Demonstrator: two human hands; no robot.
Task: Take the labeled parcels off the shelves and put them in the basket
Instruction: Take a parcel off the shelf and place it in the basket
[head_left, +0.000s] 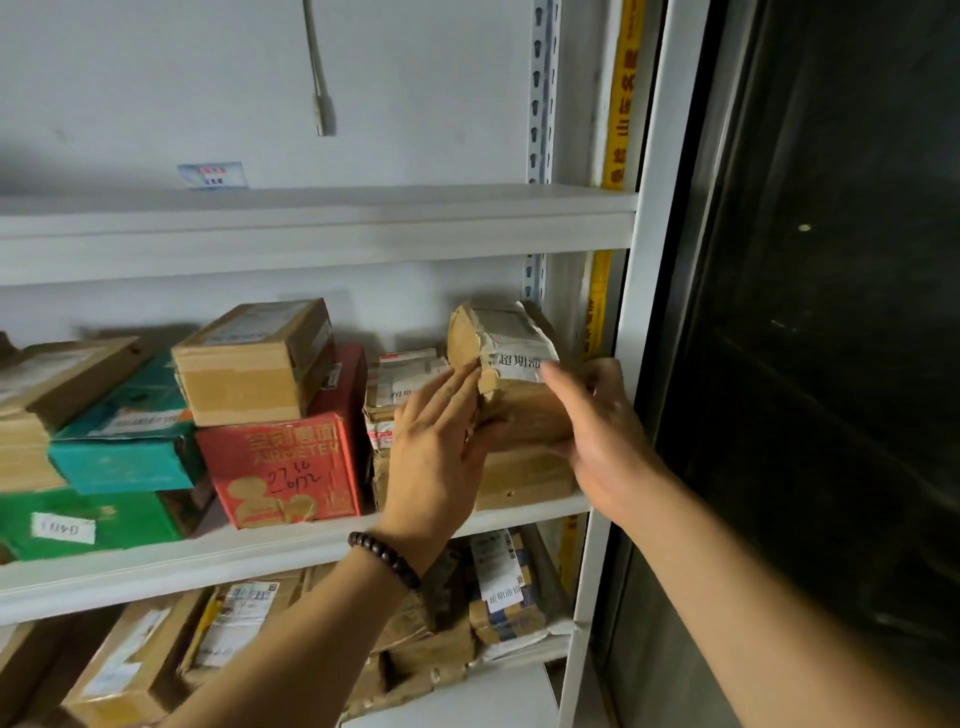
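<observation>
A crumpled brown parcel (506, 358) with a white printed label stands at the right end of the middle shelf (260, 558), on top of a flat brown box (524, 475). My left hand (441, 441) lies flat against its left side, fingers straight. My right hand (597, 421) grips its right side, with the fingers curled round the lower edge. Between the two hands the parcel is tilted slightly. No basket is in view.
Left of it on the same shelf stand a red box (280, 467) with a brown box (254, 358) on top, teal and green boxes (124, 441) and taped parcels (400, 384). Several labelled parcels (498, 582) fill the lower shelf. A white upright (628, 364) and dark glass bound the right.
</observation>
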